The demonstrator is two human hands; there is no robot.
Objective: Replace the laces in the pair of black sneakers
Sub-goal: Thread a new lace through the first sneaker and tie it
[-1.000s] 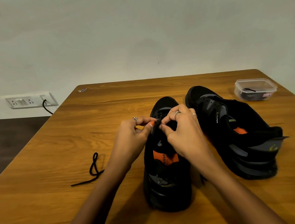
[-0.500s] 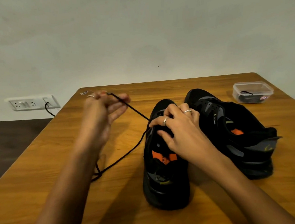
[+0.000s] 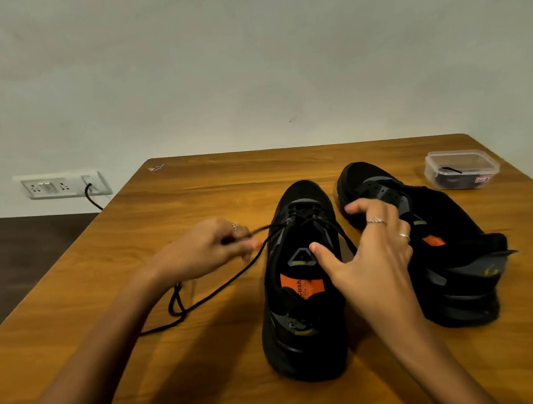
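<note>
Sneakers: two, lace: one

Sneakers numbered two as we counted, the near sneaker [image 3: 302, 295] beside the far sneaker [image 3: 430, 242], one black lace [image 3: 221, 286] trailing left. Our left hand [image 3: 205, 255] pinched that lace; our right hand [image 3: 373, 257] hovered, fingers spread. One lidded tub [image 3: 462, 168] sat on the wooden table [image 3: 195, 208], one wall socket [image 3: 60, 185] behind.

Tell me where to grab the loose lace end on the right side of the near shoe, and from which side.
Pinch the lace just outside the eyelets, where it slants down off the near shoe toward the right hand. Come from the right: that strand hangs free there, and the left hand already pinches the other end, so it should draw taut.
</note>
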